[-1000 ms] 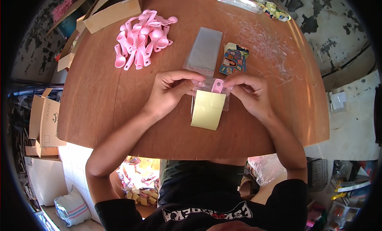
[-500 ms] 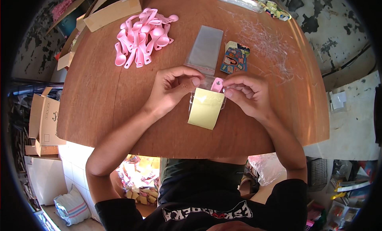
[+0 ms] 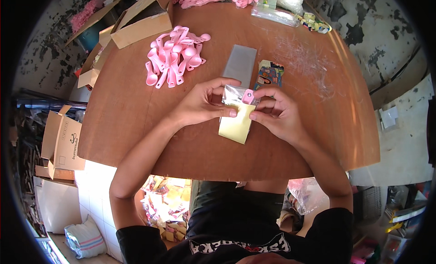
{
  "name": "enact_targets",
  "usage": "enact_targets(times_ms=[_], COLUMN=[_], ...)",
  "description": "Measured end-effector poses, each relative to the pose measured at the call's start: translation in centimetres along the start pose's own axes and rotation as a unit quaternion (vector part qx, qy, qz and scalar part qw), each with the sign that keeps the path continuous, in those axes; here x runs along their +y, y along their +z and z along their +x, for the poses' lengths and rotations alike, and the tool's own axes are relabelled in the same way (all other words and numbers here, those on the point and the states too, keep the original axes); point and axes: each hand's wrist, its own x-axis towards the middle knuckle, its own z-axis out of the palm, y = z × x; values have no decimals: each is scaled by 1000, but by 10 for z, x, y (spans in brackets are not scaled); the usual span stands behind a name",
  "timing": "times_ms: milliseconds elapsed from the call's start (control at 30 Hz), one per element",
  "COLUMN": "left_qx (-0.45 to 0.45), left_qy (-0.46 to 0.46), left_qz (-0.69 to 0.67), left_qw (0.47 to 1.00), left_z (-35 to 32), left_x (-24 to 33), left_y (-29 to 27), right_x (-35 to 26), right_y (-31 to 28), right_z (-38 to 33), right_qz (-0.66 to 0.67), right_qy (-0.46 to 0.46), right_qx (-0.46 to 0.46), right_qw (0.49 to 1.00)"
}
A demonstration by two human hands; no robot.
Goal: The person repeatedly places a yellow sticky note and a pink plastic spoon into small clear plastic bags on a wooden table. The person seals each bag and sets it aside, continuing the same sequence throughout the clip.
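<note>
My left hand [image 3: 204,105] and my right hand [image 3: 277,114] both hold a small clear plastic packet [image 3: 234,95] with a yellow card [image 3: 236,125] and a pink plastic piece [image 3: 247,97] in it, just above the brown table [image 3: 127,118]. The fingers of both hands pinch the packet's upper part. A pile of pink plastic spoons [image 3: 175,57] lies to the far left of my hands. A stack of clear bags [image 3: 240,64] and a pile of colourful printed cards [image 3: 271,75] lie just beyond the packet.
Open cardboard boxes [image 3: 141,21] stand at the table's far left edge. More bags and pink items [image 3: 277,9] lie at the far edge. Cardboard boxes [image 3: 61,141] and a sack [image 3: 84,239] sit on the floor to the left.
The packet with the yellow card has tilted slightly and my fingers have shifted along its upper part. The hands stay in the same spot.
</note>
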Motion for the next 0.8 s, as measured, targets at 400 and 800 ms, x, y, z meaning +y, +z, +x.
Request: enact_targets(times_ms=[400,800], left_qx=[-209,-178], left_qy=[-101,-364], left_qz=[288,337], left_qw=[929,850], left_z=[-167,-293], left_x=[100,-21], left_y=[18,63], right_x=[-11,20], right_y=[-3,1], right_z=[0,39], right_qz=[40,-590], right_qy=[-27,-203], right_qx=[38,-29], right_qw=[998,781])
